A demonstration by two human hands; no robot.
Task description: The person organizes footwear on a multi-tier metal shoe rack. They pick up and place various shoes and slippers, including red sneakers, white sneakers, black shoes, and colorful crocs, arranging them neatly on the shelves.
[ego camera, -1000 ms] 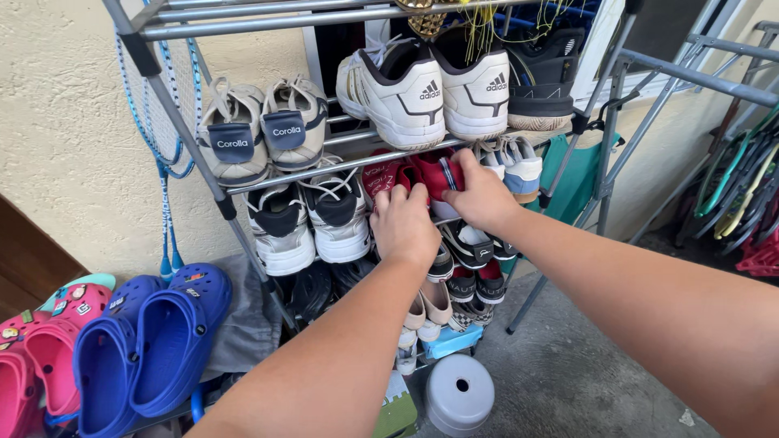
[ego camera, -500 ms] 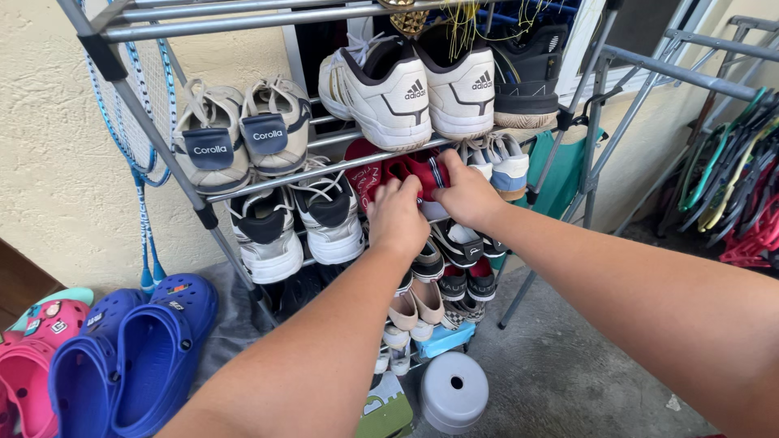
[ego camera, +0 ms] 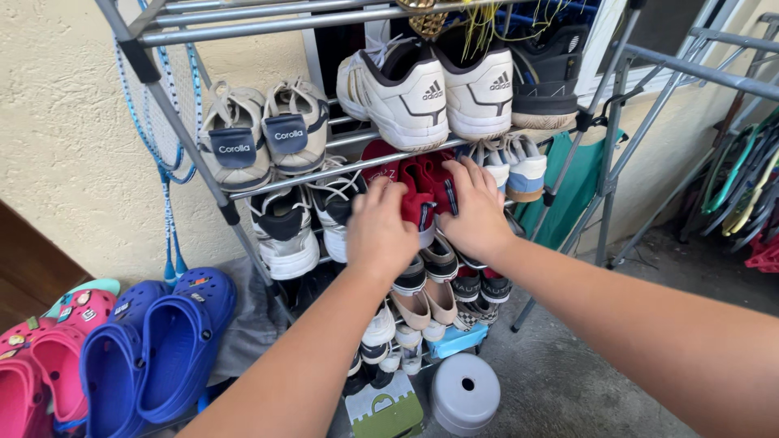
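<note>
A pair of red shoes (ego camera: pixel 422 188) sits on a middle shelf of a grey metal shoe rack (ego camera: pixel 243 178). My left hand (ego camera: pixel 378 232) lies over the left red shoe, fingers curled onto it. Beside it, my right hand (ego camera: pixel 475 212) rests with spread fingers on the right red shoe. White sneakers with black stripes (ego camera: pixel 430 91) stand on the shelf above the hands. Black and white sneakers (ego camera: pixel 284 231) sit just left of my left hand. More dark shoes (ego camera: pixel 442 264) fill the shelves under my hands.
Beige sneakers with blue tongues (ego camera: pixel 264 134) are upper left. Blue clogs (ego camera: pixel 154 349) and pink clogs (ego camera: pixel 40 365) lie on the floor at left. A blue racket (ego camera: pixel 166 146) leans on the wall. A grey round stool (ego camera: pixel 464 393) and a green box (ego camera: pixel 385 410) stand below.
Both hands have slid down and towards me over the red shoes, the right hand's fingers now spread flat. The view has shifted slightly.
</note>
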